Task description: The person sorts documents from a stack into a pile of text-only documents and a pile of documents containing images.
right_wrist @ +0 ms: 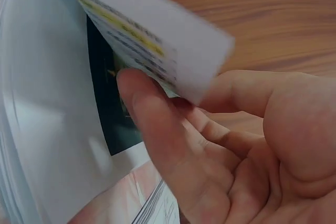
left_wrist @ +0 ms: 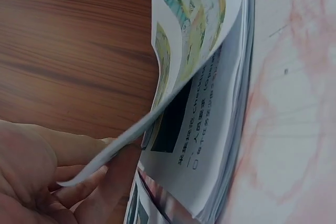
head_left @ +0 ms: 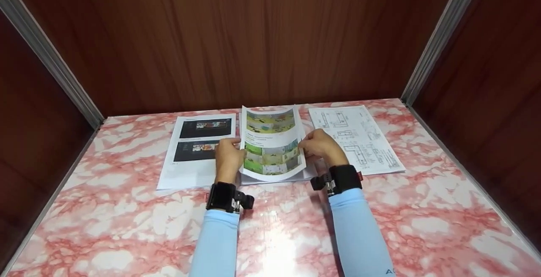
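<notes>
A printed sheet [head_left: 272,141] with rows of colour pictures is lifted and bowed over the middle paper stack [left_wrist: 210,156]. My left hand [head_left: 229,154] pinches its left edge; in the left wrist view the edge passes between thumb and fingers [left_wrist: 118,174]. On the opposite side my right hand [head_left: 323,143] pinches the sheet's right edge, and the right wrist view has that edge between thumb and fingers [right_wrist: 157,129]. Text and a dark picture show on the page beneath. The sheet's lower end curves down close over the stack's front.
Left of the middle stack lie papers [head_left: 186,171] with two dark screenshots, partly covered by my left hand. To the right is a stack of line drawings [head_left: 376,141]. The red-and-white marbled table [head_left: 148,226] ends at a brown wood-grain wall [head_left: 270,36], with side panels in metal frames.
</notes>
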A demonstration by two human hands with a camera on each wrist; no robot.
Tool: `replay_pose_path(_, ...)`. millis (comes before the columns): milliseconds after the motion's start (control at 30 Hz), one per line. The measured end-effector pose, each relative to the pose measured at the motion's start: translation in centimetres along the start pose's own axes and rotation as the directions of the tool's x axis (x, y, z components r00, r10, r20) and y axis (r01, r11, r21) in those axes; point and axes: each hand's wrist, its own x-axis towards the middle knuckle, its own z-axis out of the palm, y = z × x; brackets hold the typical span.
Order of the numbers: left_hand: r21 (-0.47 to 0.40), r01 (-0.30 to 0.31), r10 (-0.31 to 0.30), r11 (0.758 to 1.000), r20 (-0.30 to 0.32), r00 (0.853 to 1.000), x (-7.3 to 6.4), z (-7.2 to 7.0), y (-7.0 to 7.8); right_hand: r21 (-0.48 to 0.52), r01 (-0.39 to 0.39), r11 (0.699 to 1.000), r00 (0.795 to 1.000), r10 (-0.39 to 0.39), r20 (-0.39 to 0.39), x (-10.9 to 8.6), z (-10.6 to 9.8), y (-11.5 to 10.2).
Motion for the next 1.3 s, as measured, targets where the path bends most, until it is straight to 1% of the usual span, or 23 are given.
replay_pose_path(233,0.051,0.050,-0.050,0.997,-0.001,0.999,0.0,-0.2,-0.5,0.000,0.004,1.000,1.000,-0.004,0.016,-0.3,0.0,0.2)
replay_pose_path(433,0.081,0.058,-0.055,0.995,-0.033,0.998,-0.3,-0.3,-0.5,-0.105,0.003,0.994,1.000,-0.002,0.007,-0.4,-0.1,0.3)
replay_pose_path(500,0.084,0.058,-0.055,0.995,-0.035,0.998,-0.3,-0.4,-0.4,-0.124,0.008,0.992,1.000,-0.008,0.005,-0.4,-0.2,0.2)
replay_pose_path(600,0.082,0.055,-0.052,0.995,-0.040,0.998,-0.3,-0.9,-0.1,-0.118,0.016,0.993,1.000,-0.016,0.004,-0.6,-0.2,-0.1)
replay_pose_path(767,0.071,0.049,-0.045,0.996,-0.051,0.998,-0.2,-2.0,0.5,-0.059,0.057,0.997,0.998,-0.057,0.000,-0.9,0.1,-1.3)
replay_pose_path(867,0.061,0.063,-0.060,0.996,-0.053,0.997,-0.1,-3.1,0.8,-0.021,0.087,0.996,0.996,-0.087,-0.014,-1.2,0.7,-2.4)
replay_pose_path(933,0.061,0.068,-0.065,0.996,-0.052,0.997,0.0,-4.2,1.1,0.010,0.104,0.995,0.994,-0.104,-0.026,-1.3,1.3,-3.1)
replay_pose_path(1100,0.084,0.067,-0.061,0.994,-0.073,0.995,0.4,-7.6,1.3,0.066,0.150,0.987,0.987,-0.146,-0.066,-1.4,3.8,-5.0)
replay_pose_path(1200,0.096,0.088,-0.079,0.991,-0.099,0.992,0.6,-9.7,0.9,0.097,0.185,0.978,0.980,-0.177,-0.089,-1.2,5.6,-6.3)
replay_pose_path(1300,0.106,0.106,-0.093,0.989,-0.120,0.988,0.6,-11.5,0.5,0.155,0.204,0.967,0.978,-0.194,-0.078,-1.1,7.3,-7.6)
